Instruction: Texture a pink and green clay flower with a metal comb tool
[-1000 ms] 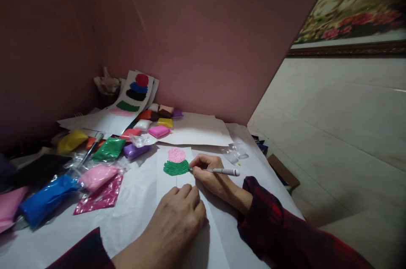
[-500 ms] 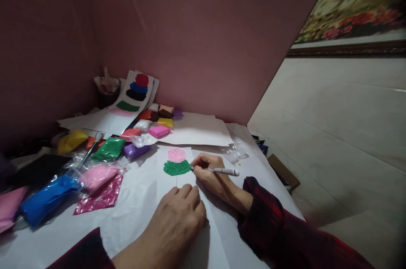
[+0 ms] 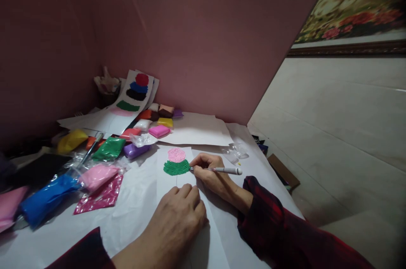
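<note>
My right hand [image 3: 211,172] pinches a slim pen [image 3: 227,170] with a striped barrel and white end. Its tip meets the right edge of a ridged green clay shape [image 3: 176,168]. Above the green, and touching it, sits a textured pink clay round [image 3: 176,155]. Both are on a narrow white paper sheet [image 3: 165,184], where a thin drawn line runs down from the green. My left hand [image 3: 179,218] rests on the lower part of this sheet with its fingers curled under. Whatever its fingers may hold is hidden.
Clay packets lie to the left, among them a green one [image 3: 109,149], a blue one [image 3: 49,199] and a pink one [image 3: 98,177]. Behind, a sheet with stacked coloured shapes [image 3: 136,95] leans near the wall. Crumpled clear plastic [image 3: 235,152] lies right of my work.
The rear end of the pen has shifted slightly to the right and down, its tip still at the green edge. My left hand has not visibly moved.
</note>
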Available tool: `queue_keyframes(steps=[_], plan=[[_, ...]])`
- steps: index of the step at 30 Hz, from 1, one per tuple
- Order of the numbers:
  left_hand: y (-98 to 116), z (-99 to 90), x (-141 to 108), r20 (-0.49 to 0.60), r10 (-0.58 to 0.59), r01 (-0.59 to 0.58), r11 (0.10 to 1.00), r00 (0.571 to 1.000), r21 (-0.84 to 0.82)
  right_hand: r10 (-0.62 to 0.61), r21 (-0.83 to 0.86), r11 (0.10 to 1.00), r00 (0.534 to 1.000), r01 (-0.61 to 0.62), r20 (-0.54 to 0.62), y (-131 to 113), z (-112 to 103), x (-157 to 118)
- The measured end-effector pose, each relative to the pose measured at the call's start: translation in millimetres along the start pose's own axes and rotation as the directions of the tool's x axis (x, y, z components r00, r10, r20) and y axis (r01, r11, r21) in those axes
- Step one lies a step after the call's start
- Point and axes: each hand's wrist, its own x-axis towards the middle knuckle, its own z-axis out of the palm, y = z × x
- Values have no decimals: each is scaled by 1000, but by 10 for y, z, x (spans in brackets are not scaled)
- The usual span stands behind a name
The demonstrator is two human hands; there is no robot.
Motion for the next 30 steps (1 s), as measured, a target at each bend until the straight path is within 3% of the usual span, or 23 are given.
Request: queue_keyframes(steps=[11,30], plan=[[8,-16,14,28,-5,5,1000,1000,-9,22,-12,1000,999,-22,34,-64,1,14],[-1,27,-17,-54,11,-12,1000,999,-20,10,1,1000,1000,-10,25,-43,1,13]])
